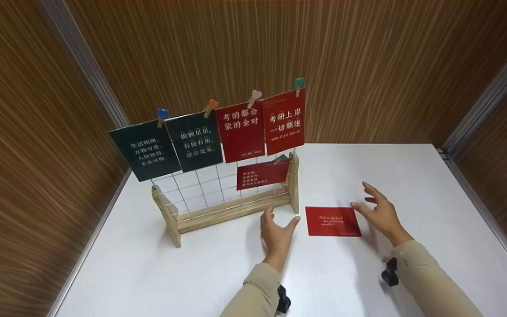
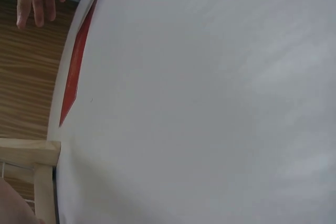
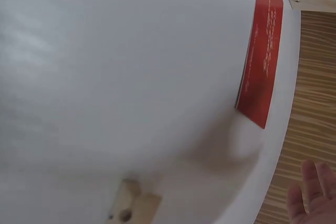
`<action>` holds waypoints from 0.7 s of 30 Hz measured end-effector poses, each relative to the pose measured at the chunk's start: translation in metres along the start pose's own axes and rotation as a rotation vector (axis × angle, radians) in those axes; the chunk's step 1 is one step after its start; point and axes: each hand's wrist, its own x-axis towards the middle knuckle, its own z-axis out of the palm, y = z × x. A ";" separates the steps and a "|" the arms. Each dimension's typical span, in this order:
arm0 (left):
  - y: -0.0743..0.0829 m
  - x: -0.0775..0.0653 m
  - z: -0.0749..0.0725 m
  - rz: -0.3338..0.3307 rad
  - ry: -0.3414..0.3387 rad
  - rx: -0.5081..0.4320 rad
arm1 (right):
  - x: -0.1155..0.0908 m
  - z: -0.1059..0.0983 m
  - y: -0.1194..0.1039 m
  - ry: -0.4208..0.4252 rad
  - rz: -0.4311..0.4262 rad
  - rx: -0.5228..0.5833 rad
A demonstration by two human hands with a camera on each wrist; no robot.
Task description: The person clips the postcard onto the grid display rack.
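My left hand (image 1: 277, 233) hovers in front of the right end of a wooden stand with a wire grid (image 1: 218, 218), its thumb spread from the fingers and nothing held. To the right, my right hand (image 1: 379, 215) is likewise spread and holds nothing. Its thumb tip overlaps the upper right corner of a red card (image 1: 332, 221) in the head view. That card, printed with white script, lies flat on the table between the hands. Seen from the right wrist, the red card (image 3: 262, 51) lies beyond the shadow of the right hand (image 3: 315, 195).
Two dark green cards (image 1: 145, 149) and two red cards (image 1: 241, 134) hang along the grid's top from heart-topped clothespins (image 1: 255, 97). A smaller red card (image 1: 262, 174) hangs lower right. A light wooden piece (image 3: 134, 203) is on the white table. Wood-patterned walls (image 1: 368, 70) enclose it.
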 end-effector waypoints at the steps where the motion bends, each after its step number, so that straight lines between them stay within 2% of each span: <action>1: 0.000 -0.002 0.002 0.001 -0.008 0.012 | -0.002 -0.001 0.002 -0.001 0.002 -0.004; 6: 0.001 -0.013 0.008 -0.008 -0.047 0.052 | -0.010 -0.003 0.009 -0.008 0.017 -0.019; 14: 0.004 -0.025 0.013 -0.040 -0.167 0.034 | -0.022 -0.009 0.018 -0.032 0.056 -0.033; 21: 0.003 -0.027 0.015 -0.009 -0.238 0.033 | -0.028 -0.015 0.021 -0.040 0.073 -0.051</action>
